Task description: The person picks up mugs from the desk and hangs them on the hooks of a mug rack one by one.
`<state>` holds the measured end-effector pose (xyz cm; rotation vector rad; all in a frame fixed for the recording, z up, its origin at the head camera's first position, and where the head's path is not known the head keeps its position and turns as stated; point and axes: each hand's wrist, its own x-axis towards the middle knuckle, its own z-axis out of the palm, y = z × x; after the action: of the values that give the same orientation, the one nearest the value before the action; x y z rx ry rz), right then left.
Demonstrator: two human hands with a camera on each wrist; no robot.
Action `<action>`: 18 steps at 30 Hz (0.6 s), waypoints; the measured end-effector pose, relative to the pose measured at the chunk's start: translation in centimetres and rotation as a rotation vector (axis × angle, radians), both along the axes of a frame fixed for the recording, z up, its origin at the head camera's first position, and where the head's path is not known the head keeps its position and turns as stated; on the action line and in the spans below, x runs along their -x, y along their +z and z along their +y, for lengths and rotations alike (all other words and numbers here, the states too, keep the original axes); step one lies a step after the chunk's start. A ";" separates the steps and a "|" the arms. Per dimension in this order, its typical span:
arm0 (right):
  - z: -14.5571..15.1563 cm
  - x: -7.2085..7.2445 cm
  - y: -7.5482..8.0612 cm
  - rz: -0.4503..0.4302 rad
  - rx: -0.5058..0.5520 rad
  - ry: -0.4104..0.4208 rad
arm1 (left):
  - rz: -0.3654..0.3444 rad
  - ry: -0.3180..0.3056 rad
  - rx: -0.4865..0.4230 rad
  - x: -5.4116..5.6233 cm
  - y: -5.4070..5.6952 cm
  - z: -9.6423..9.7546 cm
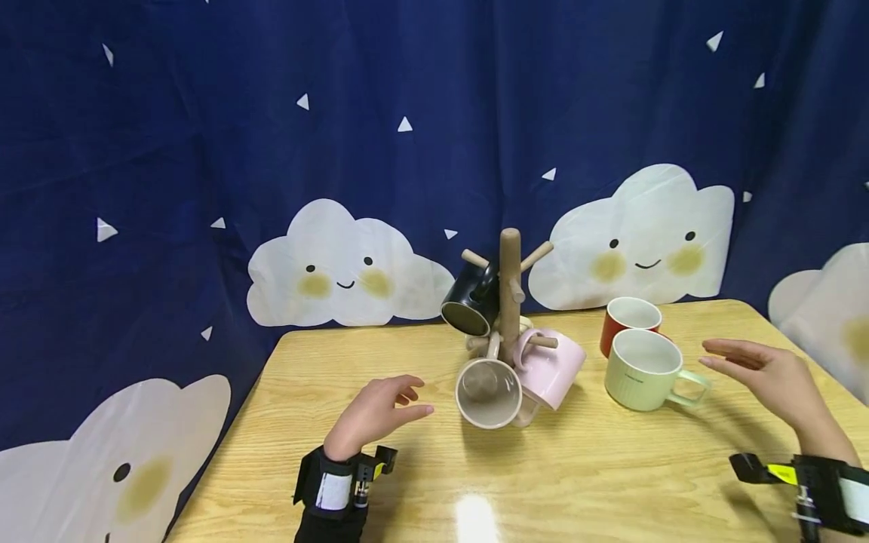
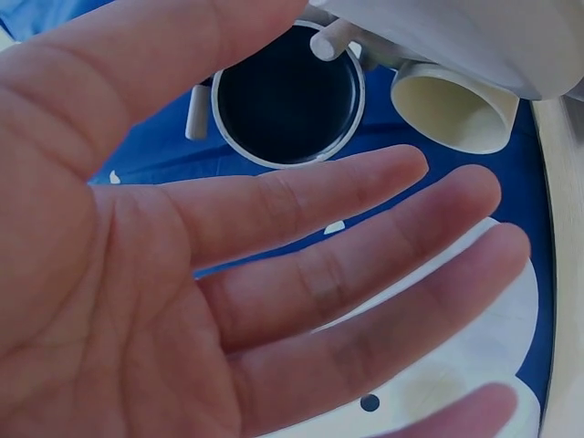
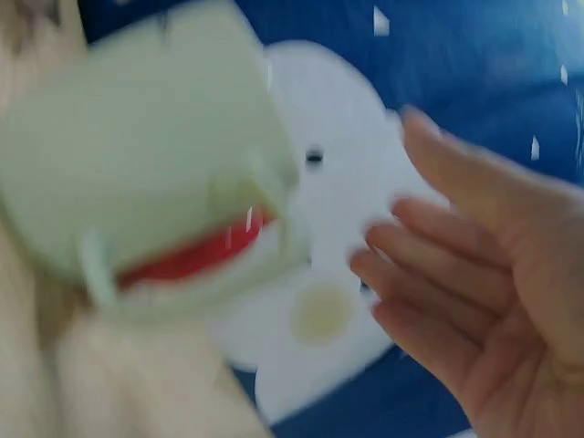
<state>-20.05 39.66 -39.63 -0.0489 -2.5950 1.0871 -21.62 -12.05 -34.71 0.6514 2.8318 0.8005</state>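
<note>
My left hand (image 1: 376,413) hovers above the table, just left of a whitish mug (image 1: 489,400) hanging from a wooden mug tree (image 1: 511,302). Its fingers (image 2: 319,283) are extended and touch nothing. On the same tree hang a black mug (image 1: 468,294) at upper left and a pink mug (image 1: 553,369) at right; a cream mug (image 2: 456,105) shows in the left wrist view. To the right, a pale green mug (image 1: 641,385) stands upright, its handle towards my right hand (image 1: 781,377). That hand is apart from the handle, fingers loosely bent and holding nothing.
A red mug (image 1: 612,332) stands directly behind the green one, partly hidden by it. The light wooden table (image 1: 407,483) reaches back to a dark blue curtain (image 1: 271,113) printed with smiling clouds. Bare pegs stick out near the top of the tree.
</note>
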 end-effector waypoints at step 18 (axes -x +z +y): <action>1.3 0.3 -2.7 -0.168 -0.132 0.168 | -0.004 0.003 0.007 0.1 -0.2 0.2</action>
<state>-20.40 40.99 -42.29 0.1153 -2.8593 1.0015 -21.75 -11.83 -34.92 0.6437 2.8310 0.7912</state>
